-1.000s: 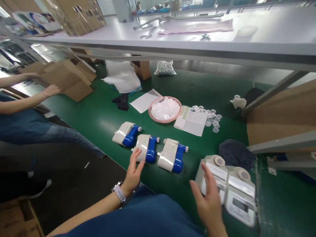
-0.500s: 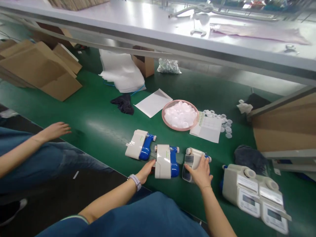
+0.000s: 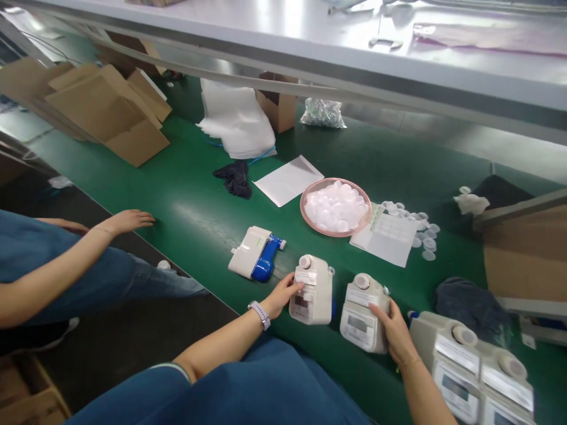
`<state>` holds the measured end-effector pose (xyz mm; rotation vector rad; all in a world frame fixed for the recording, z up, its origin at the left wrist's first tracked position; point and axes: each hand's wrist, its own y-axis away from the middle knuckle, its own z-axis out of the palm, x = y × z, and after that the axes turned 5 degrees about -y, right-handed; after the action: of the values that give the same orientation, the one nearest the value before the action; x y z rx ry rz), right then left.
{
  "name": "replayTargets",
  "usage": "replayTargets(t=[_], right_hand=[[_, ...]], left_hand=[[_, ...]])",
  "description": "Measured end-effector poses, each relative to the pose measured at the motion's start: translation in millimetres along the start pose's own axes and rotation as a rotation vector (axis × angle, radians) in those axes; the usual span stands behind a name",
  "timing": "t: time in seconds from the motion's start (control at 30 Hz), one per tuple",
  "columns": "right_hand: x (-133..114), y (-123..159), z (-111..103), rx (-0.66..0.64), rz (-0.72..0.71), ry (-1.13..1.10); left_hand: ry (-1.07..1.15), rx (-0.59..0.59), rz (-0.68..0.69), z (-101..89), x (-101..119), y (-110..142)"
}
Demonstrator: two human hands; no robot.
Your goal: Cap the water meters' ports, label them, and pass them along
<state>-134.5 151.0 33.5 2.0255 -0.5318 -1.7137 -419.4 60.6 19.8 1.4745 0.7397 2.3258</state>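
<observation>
On the green belt (image 3: 186, 200) two white meter units stand face-up side by side. My left hand (image 3: 282, 294) grips the left side of the nearer-left meter (image 3: 312, 289). My right hand (image 3: 396, 332) holds the right side of the other meter (image 3: 363, 311). A third meter (image 3: 257, 252) lies to the left on its side, its blue body showing, touched by no one. Two more meters (image 3: 473, 366) stand at the lower right, close to my right arm.
A pink bowl of white caps (image 3: 335, 206), a sticker sheet (image 3: 387, 238) and loose caps (image 3: 423, 236) lie behind the meters. Dark cloths (image 3: 470, 302), white paper (image 3: 287, 180), foam sheets (image 3: 237, 118) and cardboard boxes (image 3: 106, 112) lie about. Another person's hand (image 3: 126, 220) rests at the belt's left edge.
Both my hands took hold of the two right-hand meters and turned them from lying on their sides to face-up. The other person's hand left the boxes and came to the belt edge.
</observation>
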Motion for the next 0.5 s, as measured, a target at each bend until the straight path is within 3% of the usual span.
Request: replayTargets(t=[0.13,0.2,0.33,0.5], right_hand=[[10.0,9.9,-14.3,-0.112,0.145,-0.33],[18.9,13.6,-15.0,-0.175,0.232,-0.48],[35.1,17.2,-6.7,-0.24,0.264,-0.631],[38.1,19.4,0.6,-0.296,0.187,-0.706]], left_hand=[[-0.044,-0.222,0.137,43.4,2.1,8.0],[-0.141,-0.259,0.189,56.9,3.5,6.6],[-0.312,-0.197,0.264,57.7,2.4,-2.2],[-0.471,-0.252,0.294,50.2,6.7,-4.3]])
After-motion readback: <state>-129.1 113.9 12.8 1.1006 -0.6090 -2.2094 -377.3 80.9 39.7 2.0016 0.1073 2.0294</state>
